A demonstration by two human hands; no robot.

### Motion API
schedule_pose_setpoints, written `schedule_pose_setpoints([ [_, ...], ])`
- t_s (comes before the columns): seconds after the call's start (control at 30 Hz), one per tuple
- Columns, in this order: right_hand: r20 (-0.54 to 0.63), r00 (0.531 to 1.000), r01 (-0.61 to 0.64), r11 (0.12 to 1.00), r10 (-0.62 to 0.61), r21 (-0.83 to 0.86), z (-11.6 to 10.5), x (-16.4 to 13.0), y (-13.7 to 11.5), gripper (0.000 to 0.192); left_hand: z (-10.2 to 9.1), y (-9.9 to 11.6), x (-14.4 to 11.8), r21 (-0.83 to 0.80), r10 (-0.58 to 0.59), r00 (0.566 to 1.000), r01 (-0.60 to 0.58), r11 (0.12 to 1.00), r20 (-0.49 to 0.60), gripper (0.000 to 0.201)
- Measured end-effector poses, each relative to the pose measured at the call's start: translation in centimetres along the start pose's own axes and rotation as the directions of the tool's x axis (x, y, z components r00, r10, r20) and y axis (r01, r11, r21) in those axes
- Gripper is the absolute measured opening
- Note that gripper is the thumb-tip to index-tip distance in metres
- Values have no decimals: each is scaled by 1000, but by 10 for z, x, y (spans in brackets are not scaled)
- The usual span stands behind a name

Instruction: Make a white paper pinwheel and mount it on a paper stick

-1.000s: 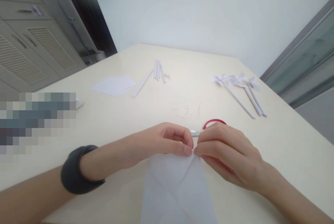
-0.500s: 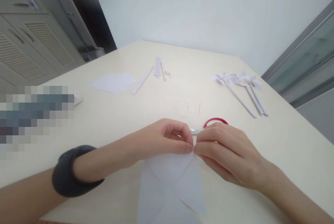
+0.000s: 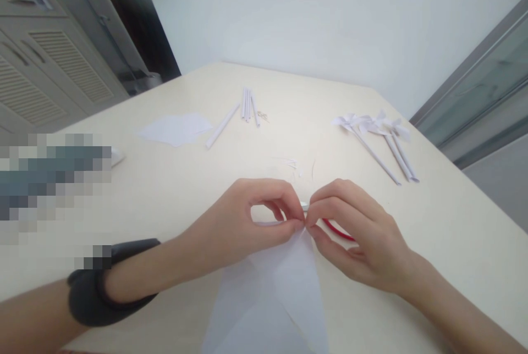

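Observation:
A white sheet of paper (image 3: pixel 268 299) with diagonal cuts or creases hangs below my hands at the front of the table. My left hand (image 3: pixel 259 214), with a dark band on its wrist, pinches the sheet's far corner between thumb and fingers. My right hand (image 3: pixel 358 233) meets it at that same corner, thumb and forefinger pressed together there. Whether a small thing sits between the fingertips is hidden. Just behind my hands lie scissors (image 3: pixel 338 230) with red handles, mostly covered by my right hand.
Finished paper pinwheels (image 3: pixel 373 123) on rolled sticks lie at the right. Several rolled paper tubes (image 3: pixel 247 104) and a bundle of thin pieces (image 3: pixel 262 117) are at the back. Paper sheets (image 3: pixel 175 128) lie at the left. Small white scraps (image 3: pixel 291 164) sit beyond my hands.
Both hands have risen slightly, lifting the paper's corner with them. My right hand's fingers have opened out more, and the scissors' red handle now shows beneath them. The view has shifted a little.

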State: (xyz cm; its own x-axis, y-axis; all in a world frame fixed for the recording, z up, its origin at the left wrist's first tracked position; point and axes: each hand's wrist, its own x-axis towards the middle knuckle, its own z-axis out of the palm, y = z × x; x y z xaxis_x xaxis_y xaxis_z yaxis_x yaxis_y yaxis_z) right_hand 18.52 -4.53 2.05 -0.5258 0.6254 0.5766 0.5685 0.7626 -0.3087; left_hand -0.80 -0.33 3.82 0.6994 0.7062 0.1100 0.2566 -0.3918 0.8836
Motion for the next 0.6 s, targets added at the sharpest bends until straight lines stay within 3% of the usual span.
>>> schedule_pose_setpoints([
  [0.37, -26, 973, -218, 951, 229, 219, 2, 4, -5, 16, 1, -3, -4, 101, 86, 987, -73, 992, -135, 10],
  [0.6, -35, 966, -240, 942, 255, 235, 4, 3, -3, 16, 1, -1, -3, 103, 59, 988, -45, 994, -140, 10],
])
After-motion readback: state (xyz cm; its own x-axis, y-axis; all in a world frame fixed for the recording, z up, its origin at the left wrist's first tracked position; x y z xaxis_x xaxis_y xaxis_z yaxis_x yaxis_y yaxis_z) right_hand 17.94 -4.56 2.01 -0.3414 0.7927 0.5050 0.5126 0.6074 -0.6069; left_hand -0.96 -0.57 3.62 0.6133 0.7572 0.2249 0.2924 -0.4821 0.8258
